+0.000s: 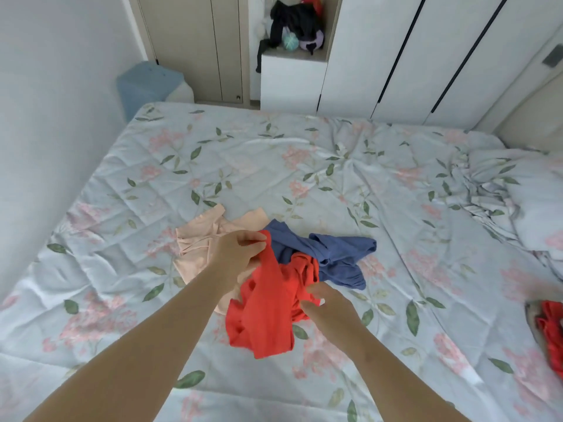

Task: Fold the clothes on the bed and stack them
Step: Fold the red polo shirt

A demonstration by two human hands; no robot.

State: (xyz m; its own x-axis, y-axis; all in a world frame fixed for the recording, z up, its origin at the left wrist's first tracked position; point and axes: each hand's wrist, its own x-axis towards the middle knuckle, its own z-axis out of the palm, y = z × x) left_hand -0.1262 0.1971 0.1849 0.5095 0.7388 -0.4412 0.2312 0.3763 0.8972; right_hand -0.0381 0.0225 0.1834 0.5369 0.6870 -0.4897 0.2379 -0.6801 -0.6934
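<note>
Left hand (240,251) pinched the red cloth (268,315) up high over the bed (304,178); right hand (329,304) held its lower side. Blue cloth (332,257) just beyond them touched it and might get dragged along.

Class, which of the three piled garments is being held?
The red garment: the left hand and right hand hold it; the pink garment and blue garment lie on the bed.

Two red garments (268,315) (553,327), one blue garment (335,254), one peach garment (195,243).
</note>
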